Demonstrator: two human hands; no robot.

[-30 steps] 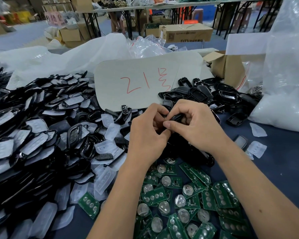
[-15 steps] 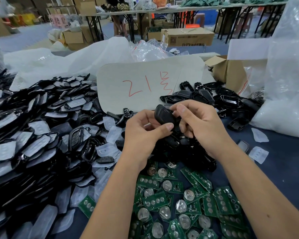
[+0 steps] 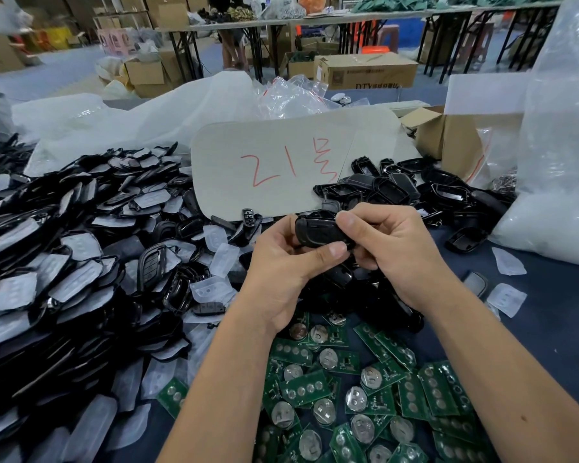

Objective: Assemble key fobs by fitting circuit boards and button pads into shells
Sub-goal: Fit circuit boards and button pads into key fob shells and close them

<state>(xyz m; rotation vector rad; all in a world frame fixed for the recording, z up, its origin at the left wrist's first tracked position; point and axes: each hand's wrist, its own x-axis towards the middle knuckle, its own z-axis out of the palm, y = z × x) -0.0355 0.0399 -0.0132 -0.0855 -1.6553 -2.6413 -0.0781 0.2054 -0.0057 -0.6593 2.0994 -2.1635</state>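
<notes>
A black key fob shell (image 3: 318,231) is pinched between both hands above the table's middle. My left hand (image 3: 281,275) grips its near edge with the thumb on top. My right hand (image 3: 391,252) holds its right end with thumb and fingers. Green circuit boards (image 3: 365,392) with round battery clips lie in a heap just below my wrists. Translucent button pads (image 3: 221,259) and black shell halves (image 3: 81,262) cover the left of the table. More empty black shells (image 3: 398,188) are piled behind my right hand.
A pale card with red writing (image 3: 281,165) leans behind the hands. A large clear plastic bag (image 3: 562,155) stands at the right, an open cardboard box (image 3: 448,135) beside it. Two loose pads (image 3: 507,297) lie on the blue table at right.
Both hands lifted the shell from low over the pile and turned it, so its dark back now faces me. The view shifted slightly upward.
</notes>
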